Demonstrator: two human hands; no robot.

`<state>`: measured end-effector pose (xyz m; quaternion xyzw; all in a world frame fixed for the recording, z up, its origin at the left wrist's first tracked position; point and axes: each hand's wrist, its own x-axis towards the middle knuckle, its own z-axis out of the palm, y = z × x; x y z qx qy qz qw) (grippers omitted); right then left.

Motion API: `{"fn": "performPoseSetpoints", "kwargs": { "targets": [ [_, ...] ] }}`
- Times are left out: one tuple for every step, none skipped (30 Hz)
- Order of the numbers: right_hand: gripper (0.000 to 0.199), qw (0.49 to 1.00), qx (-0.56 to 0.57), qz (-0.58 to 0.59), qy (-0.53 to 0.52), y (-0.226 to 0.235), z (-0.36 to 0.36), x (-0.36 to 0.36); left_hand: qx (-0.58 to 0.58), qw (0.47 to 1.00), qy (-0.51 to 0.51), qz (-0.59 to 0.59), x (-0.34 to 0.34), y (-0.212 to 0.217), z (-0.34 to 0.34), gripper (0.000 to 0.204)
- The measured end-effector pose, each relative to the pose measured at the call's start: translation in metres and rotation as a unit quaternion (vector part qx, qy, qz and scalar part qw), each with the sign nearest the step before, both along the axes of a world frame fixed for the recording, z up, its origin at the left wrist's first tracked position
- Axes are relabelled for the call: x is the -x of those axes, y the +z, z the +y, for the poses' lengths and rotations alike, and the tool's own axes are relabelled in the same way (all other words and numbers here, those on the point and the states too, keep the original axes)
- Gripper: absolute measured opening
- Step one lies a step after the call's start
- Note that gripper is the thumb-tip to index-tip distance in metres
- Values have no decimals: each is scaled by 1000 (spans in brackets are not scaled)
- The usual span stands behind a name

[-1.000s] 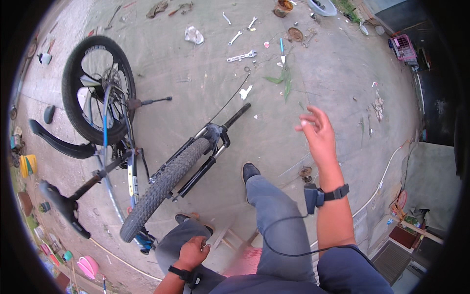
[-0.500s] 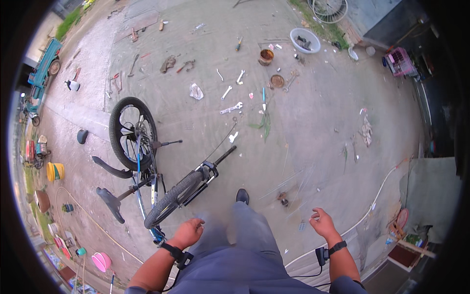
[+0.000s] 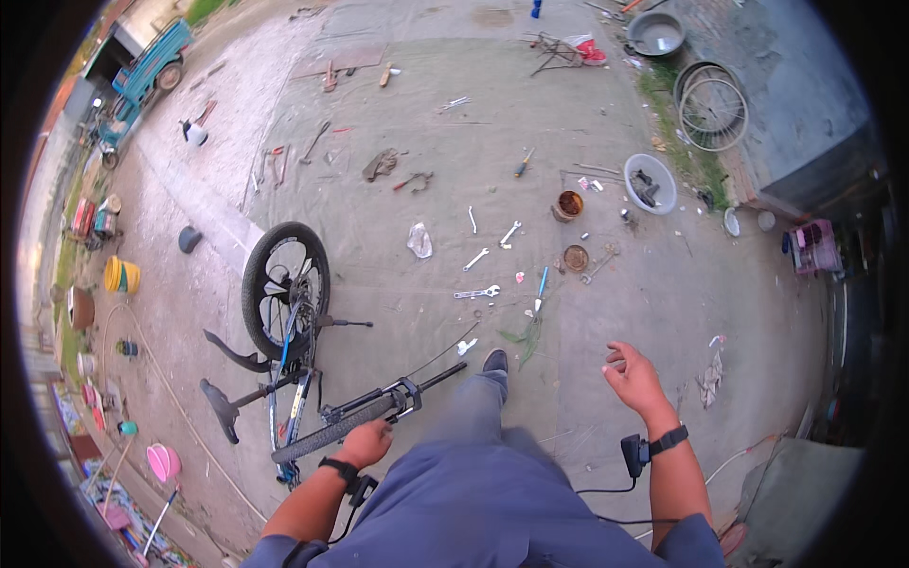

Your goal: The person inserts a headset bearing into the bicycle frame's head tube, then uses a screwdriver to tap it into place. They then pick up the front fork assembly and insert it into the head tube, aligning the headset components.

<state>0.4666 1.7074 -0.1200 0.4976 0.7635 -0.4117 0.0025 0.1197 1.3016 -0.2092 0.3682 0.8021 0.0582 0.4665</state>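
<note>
A bicycle (image 3: pixel 253 295) lies on its side on the ground to my left, its front wheel and handlebar nearest me. My left hand (image 3: pixel 367 443) hangs over the front tyre in the picture, fingers loosely bent, holding nothing; whether it touches the tyre is unclear. Out to the right, my right hand (image 3: pixel 632 381) is raised above bare ground, its fingers loosely apart and empty. Beyond my forward shoe lie an adjustable wrench (image 3: pixel 477 292), a spanner (image 3: pixel 476 258), another spanner (image 3: pixel 511 233) and a blue-handled tool (image 3: pixel 542 283).
Farther off stand a rusty can (image 3: pixel 568 205) and a white basin (image 3: pixel 650 159) with dark parts inside. A screwdriver (image 3: pixel 524 163) and crumpled plastic (image 3: pixel 419 240) lie about. Loose wheels (image 3: pixel 713 114) rest by the wall. A yellow bucket (image 3: pixel 121 275) and hose (image 3: pixel 180 417) are left.
I have stepped forward; the bicycle's front wheel and the tools sit closer to me. My right hand has swung up and forward, while my left hand stays low by the front wheel.
</note>
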Motion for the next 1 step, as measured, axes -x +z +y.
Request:
{"fn": "performPoseSetpoints", "kwargs": {
  "targets": [
    [47, 1000, -6, 8, 19, 1, 20, 15, -14, 1000, 2, 10, 6, 1, 22, 32]
  ]
}}
